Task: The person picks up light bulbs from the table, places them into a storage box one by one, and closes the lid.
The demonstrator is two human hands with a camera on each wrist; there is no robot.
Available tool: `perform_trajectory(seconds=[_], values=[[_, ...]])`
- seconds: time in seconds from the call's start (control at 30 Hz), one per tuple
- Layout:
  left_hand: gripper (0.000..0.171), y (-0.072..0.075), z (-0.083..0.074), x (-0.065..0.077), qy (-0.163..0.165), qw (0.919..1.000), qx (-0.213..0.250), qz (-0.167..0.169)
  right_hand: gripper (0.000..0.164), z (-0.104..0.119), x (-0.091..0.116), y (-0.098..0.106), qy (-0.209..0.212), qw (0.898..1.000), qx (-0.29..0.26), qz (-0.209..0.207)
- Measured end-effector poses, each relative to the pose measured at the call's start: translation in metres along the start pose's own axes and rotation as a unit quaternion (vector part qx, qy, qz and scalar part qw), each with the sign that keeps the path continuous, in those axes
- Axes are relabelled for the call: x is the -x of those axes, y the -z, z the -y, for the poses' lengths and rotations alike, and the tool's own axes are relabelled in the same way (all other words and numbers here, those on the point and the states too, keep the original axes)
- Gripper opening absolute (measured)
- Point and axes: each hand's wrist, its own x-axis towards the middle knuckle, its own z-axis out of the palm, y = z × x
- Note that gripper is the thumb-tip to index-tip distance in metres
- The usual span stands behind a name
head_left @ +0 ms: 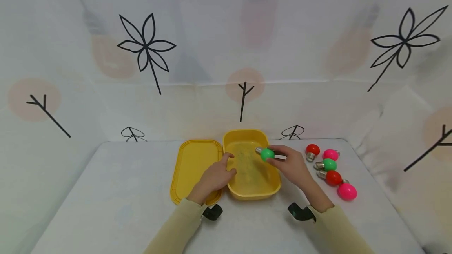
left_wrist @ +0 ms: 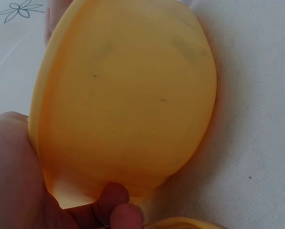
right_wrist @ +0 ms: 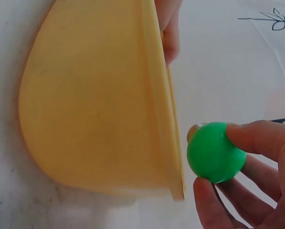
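A green light bulb [head_left: 267, 155] with a silver screw base is pinched between the thumb and fingers of my right hand [head_left: 290, 164]. It hangs over the right part of a yellow plastic container [head_left: 253, 196], its base pointing left. In the right wrist view, the green bulb [right_wrist: 216, 153] is just beyond the container's rim [right_wrist: 167, 114]. My left hand [head_left: 214, 176] grips the container's left rim. The left wrist view shows its thumb side at the rim and curled fingertips [left_wrist: 114, 198] against the outer wall [left_wrist: 128, 100].
A flat yellow lid [head_left: 192, 164] lies left of the container, partly under my left forearm. On the right of the white table [head_left: 116, 207] are several bulbs: red [head_left: 312, 149], pink [head_left: 347, 192] and another green one [head_left: 330, 164]. A patterned cloth wall [head_left: 197, 105] stands behind.
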Motion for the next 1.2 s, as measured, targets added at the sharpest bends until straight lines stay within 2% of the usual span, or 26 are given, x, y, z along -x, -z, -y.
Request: perform_trajectory(seconds=[0.27,0.7,0.93,1.2], values=[[0.045,0.001,-0.001,0.001,-0.004,1.0000,0.004,0.001,0.042,0.010,-0.010,-0.009,0.006,0.999,-0.033,0.023],[0.045,0.002,-0.001,0.002,-0.011,0.9999,-0.003,-0.002,0.041,0.021,-0.028,-0.019,0.025,0.997,-0.048,0.051],[0.045,0.005,-0.003,0.005,0.002,1.0000,0.004,0.004,0.041,0.025,-0.039,-0.022,0.013,0.996,-0.055,0.065],[0.046,0.005,-0.004,0.004,-0.002,0.9999,0.010,0.008,0.039,0.022,-0.048,-0.023,0.006,0.996,-0.058,0.064]])
